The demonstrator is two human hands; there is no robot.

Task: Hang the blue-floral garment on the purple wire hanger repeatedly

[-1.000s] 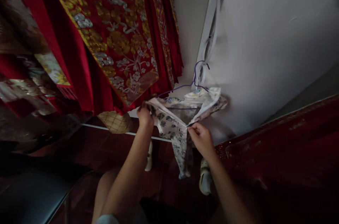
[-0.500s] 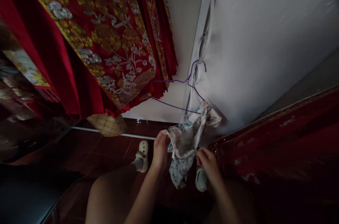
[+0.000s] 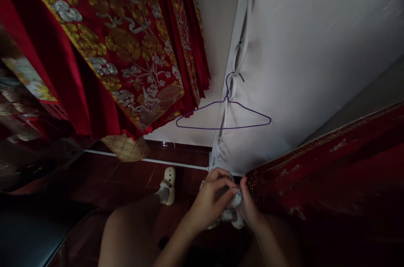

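Low in front of me, both hands are on a bunched white and blue floral garment (image 3: pixel 236 199), whose cut I cannot make out. My left hand (image 3: pixel 211 200) is closed on it from above, thumb and fingers bent together over the cloth. On the other side my right hand (image 3: pixel 249 207) grips the cloth with its thumb raised; its other fingers are mostly hidden. Above them a bare purple wire hanger (image 3: pixel 223 128) hangs by its hook from a white looped cord along the wall.
Red cloths with gold and silver embroidery (image 3: pixel 126 48) hang at the left. A red draped surface (image 3: pixel 347 166) stands at the right. A white rail (image 3: pixel 176 163) runs low above dark red floor tiles. My foot wears a cream clog (image 3: pixel 169 185); a dark seat (image 3: pixel 28 229) is at lower left.
The floral garment has come off the hanger and down between my hands, now bunched. The hanger has swung round to hang bare. My left hand has moved right and lower, near my right hand.
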